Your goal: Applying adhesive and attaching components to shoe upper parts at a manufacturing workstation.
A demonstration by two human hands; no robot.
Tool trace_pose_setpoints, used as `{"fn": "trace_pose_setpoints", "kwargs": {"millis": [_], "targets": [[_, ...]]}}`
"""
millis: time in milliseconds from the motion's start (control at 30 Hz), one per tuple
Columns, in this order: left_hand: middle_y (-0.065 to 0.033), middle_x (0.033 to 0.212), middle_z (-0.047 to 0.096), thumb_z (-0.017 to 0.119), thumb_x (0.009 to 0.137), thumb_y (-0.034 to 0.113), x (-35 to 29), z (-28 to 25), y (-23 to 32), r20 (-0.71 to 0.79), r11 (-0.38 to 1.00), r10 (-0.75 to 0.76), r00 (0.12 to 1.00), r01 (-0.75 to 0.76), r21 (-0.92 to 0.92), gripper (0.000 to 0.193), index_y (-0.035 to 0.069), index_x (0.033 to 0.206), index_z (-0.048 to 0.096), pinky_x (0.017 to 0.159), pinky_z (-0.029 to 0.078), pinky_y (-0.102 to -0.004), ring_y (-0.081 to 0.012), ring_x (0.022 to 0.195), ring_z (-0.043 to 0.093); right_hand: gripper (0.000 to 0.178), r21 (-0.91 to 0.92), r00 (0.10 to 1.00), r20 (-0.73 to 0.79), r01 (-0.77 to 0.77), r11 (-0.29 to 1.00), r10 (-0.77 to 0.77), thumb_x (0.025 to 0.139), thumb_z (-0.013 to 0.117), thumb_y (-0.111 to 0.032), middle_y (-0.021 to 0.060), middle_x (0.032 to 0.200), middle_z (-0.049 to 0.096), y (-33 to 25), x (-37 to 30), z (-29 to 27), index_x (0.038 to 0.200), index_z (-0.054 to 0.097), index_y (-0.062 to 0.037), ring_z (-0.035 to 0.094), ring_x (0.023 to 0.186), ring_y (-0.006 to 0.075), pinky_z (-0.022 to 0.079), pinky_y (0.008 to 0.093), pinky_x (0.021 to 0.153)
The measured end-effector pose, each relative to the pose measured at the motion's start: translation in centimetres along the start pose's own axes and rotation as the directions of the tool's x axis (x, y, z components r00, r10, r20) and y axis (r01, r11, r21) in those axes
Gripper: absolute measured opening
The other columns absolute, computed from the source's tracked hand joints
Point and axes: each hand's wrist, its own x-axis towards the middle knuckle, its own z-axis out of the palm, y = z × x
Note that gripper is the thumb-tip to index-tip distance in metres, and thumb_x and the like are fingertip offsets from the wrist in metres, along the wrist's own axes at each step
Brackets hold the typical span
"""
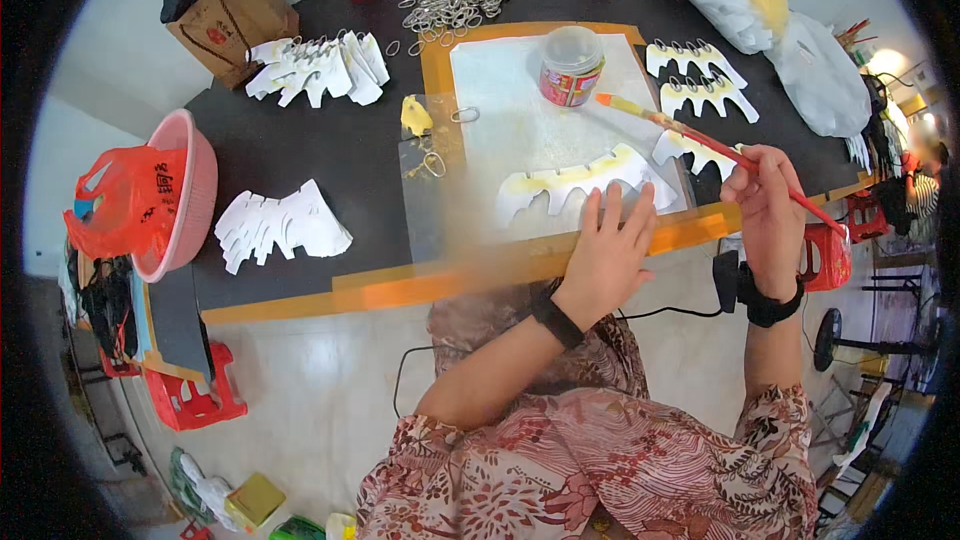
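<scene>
right grip [772, 210] is closed down narrow on a paintbrush [700, 137], thumb and fingers pinched round the red handle, yellow tip pointing off toward the far left. left grip [612, 240] isn't clutching anything: fingers loosely spread, tips laid flat on a white scalloped cutout [545, 183] with yellowish stuff smeared along its top edge.

containers: clear jar [570, 70] with a colourful label stands on the white sheet [480, 130], can't make out what's in it. the brush tip sits right by it, can't tell if they touch. over at the left edge of the surface [280, 155] there's a pink basin [206, 180] with a red plastic bag [130, 195] in it. far left corner has a brown paper bag [235, 25] with dark cloth poking out the top, and toward the far right corner there's a see-through plastic bag [820, 70] with pale stuff inside.

as for the cutout, it's on the sheet close to the near edge of the surface, right under the left fingertips, and left of the right grip, which hangs apart from it.
</scene>
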Motion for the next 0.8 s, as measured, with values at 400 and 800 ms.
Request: {"fn": "trace_pose_setpoints", "kwargs": {"millis": [400,800], "targets": [[-0.0176,0.14,0.034,0.073,0.068,0.043,-0.1,0.2,-0.3,0.012,1.0,0.0,1.0,0.0,0.011,0.08,0.0,0.129,0.045,0.106,0.023,-0.0549,-0.0414,0.127,0.031,0.025,0.097,0.988,-0.053,-0.138,0.986,0.144,0.095,0.051,-0.022,0.0031,0.079,0.059,1.7,6.0,0.7,0.102,0.058,0.0002,0.059,0.07,0.0122,0.049,0.0258,0.069],[-0.0176,0.131,0.038,0.075,0.065,0.043,-0.2,0.1,-0.2,-0.014,1.0,-0.013,1.0,0.013,0.014,0.08,0.0,0.127,0.045,0.106,0.023,-0.0526,-0.0393,0.126,0.032,0.025,0.129,0.939,0.049,-0.343,0.93,0.339,0.092,0.055,-0.029,0.0022,0.084,0.06,3.0,11.0,2.9,0.098,0.058,-0.0047,0.059,0.075,0.0125,0.046,0.0269,0.067]]}}
